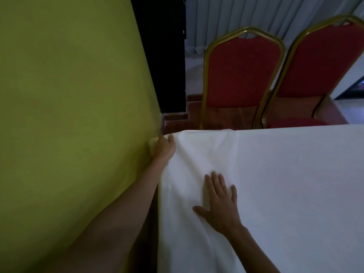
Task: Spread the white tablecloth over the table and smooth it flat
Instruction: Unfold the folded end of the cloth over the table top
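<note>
The white tablecloth [285, 184] covers the table from its left edge to the right side of the view. Creases run diagonally from its far left corner toward the near middle. My left hand [164, 147] reaches to that far left corner, squeezed against the green wall, with its fingers closed on the cloth's corner. My right hand [219, 201] lies flat on the cloth with fingers spread, palm down, over the creased patch near the left edge. The table itself is hidden under the cloth.
A yellow-green wall [69, 125] stands tight against the table's left side. Two red chairs with gold frames [242, 71] [319, 62] are pushed up to the far edge. Behind them are a dark doorway [163, 56] and pale curtains.
</note>
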{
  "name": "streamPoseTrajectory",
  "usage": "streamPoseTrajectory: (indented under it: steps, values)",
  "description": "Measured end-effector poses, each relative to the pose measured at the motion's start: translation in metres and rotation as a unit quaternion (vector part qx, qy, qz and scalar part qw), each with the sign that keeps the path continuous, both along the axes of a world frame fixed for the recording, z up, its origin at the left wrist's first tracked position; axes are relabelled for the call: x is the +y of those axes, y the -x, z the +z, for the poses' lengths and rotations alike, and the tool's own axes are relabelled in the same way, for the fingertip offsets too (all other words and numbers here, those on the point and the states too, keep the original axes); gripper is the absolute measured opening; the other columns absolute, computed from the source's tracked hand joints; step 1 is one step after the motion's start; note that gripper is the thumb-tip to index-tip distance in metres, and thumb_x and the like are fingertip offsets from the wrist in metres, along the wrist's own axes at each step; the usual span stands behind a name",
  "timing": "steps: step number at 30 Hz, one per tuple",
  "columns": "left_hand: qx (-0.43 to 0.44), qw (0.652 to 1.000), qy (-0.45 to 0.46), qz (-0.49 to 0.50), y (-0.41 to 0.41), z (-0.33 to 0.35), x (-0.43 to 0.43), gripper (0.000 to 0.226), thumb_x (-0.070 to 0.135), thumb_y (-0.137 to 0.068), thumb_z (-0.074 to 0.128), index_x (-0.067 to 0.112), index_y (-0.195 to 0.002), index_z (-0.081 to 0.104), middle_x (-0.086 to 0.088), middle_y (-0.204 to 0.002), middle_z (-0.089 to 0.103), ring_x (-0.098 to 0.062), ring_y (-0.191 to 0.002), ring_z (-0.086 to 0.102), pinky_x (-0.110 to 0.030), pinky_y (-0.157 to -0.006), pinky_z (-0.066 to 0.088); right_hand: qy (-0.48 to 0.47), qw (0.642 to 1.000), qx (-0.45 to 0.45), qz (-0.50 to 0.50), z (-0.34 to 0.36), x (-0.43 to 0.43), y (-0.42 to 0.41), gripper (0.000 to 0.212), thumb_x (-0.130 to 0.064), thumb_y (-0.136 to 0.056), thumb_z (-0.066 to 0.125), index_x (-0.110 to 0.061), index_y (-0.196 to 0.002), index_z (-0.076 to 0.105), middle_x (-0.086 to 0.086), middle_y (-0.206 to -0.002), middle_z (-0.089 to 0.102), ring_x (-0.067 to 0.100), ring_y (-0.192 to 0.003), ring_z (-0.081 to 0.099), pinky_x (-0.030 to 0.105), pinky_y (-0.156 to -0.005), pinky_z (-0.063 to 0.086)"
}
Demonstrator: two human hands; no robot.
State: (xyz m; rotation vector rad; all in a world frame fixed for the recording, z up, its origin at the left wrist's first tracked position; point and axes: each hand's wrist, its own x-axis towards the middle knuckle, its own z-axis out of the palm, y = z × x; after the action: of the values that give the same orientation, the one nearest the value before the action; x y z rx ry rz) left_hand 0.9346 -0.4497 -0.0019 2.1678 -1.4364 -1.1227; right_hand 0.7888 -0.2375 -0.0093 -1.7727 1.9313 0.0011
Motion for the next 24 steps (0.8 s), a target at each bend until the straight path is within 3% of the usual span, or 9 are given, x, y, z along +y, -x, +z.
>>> streamPoseTrajectory:
  steps: [4,7,10,13,15,18,21,24]
  values:
    - [0.078,0.99,-0.062,0.102,-0.004,-0.01,-0.03,0.059,0.046,-0.099,0.044,0.0,-0.135,0.049,-0.018,-0.134,0.056,-0.035,-0.118,0.057,-0.037,-0.091,0.047,-0.004,0.999,-0.006,0.043,-0.002,-0.025,-0.01,0.121,-0.077,-0.078,0.057,-0.024,-0.156,-0.019,0.001,-0.16,-0.032,0.024,-0.146,-0.032,0.057,-0.117,-0.016]
    - [0.149,0.967,-0.061,0.196,-0.026,-0.02,-0.058,0.041,0.025,-0.082,0.072,0.001,-0.113,0.065,-0.014,-0.109,0.068,-0.029,-0.093,0.067,-0.033,-0.077,0.056,-0.011,0.997,-0.008,0.072,-0.008,-0.042,-0.017,0.127,-0.081,-0.074,0.057,-0.021,-0.155,-0.021,0.0,-0.159,-0.035,0.022,-0.144,-0.036,0.056,-0.115,-0.021]
    - [0.16,0.951,-0.039,0.26,-0.06,-0.042,-0.076,0.01,0.009,-0.073,0.075,0.009,-0.083,0.072,-0.013,-0.097,0.073,-0.023,-0.077,0.067,-0.039,-0.072,0.061,0.001,0.995,-0.012,0.096,-0.011,-0.05,-0.023,0.123,-0.084,-0.073,0.053,-0.028,-0.156,-0.019,-0.002,-0.159,-0.036,0.019,-0.144,-0.038,0.059,-0.117,-0.017]
    - [0.109,0.954,0.001,0.279,-0.077,-0.06,-0.078,0.011,0.014,-0.073,0.074,0.011,-0.083,0.077,-0.008,-0.086,0.075,-0.022,-0.072,0.069,-0.04,-0.07,0.062,0.017,0.996,-0.021,0.089,-0.014,-0.05,-0.035,0.116,-0.087,-0.074,0.047,-0.033,-0.156,-0.015,-0.003,-0.16,-0.034,0.017,-0.144,-0.037,0.059,-0.118,-0.015]
    - [0.075,0.962,0.015,0.261,-0.074,-0.07,-0.082,0.012,0.018,-0.077,0.07,0.011,-0.084,0.076,-0.008,-0.085,0.074,-0.025,-0.078,0.07,-0.043,-0.076,0.062,0.017,0.996,-0.015,0.087,-0.019,-0.048,-0.042,0.115,-0.088,-0.073,0.045,-0.032,-0.157,-0.009,-0.002,-0.162,-0.03,0.019,-0.146,-0.034,0.061,-0.118,-0.013]
    - [0.053,0.984,0.005,0.172,-0.062,-0.068,-0.084,0.015,0.006,-0.086,0.06,0.014,-0.087,0.073,-0.006,-0.098,0.072,-0.025,-0.093,0.068,-0.037,-0.087,0.058,0.018,0.996,0.0,0.084,-0.021,-0.045,-0.044,0.116,-0.09,-0.071,0.041,-0.028,-0.159,-0.003,0.002,-0.164,-0.025,0.023,-0.149,-0.029,0.065,-0.117,-0.01]
    - [0.033,0.993,0.033,0.11,-0.061,-0.061,-0.081,0.031,-0.001,-0.09,0.047,0.016,-0.104,0.068,-0.007,-0.107,0.069,-0.027,-0.102,0.066,-0.037,-0.09,0.055,0.012,0.997,0.009,0.081,-0.021,-0.045,-0.048,0.121,-0.091,-0.068,0.043,-0.027,-0.159,-0.006,0.004,-0.163,-0.028,0.025,-0.147,-0.032,0.067,-0.116,-0.01]
    - [0.035,0.997,0.041,-0.059,-0.061,-0.057,-0.066,0.047,-0.009,-0.087,0.048,0.017,-0.121,0.068,0.0,-0.126,0.062,-0.019,-0.12,0.057,-0.025,-0.102,0.043,0.006,0.997,0.009,0.07,-0.023,-0.05,-0.057,0.128,-0.094,-0.063,0.044,-0.025,-0.159,-0.006,0.007,-0.163,-0.027,0.03,-0.148,-0.031,0.073,-0.113,-0.009]
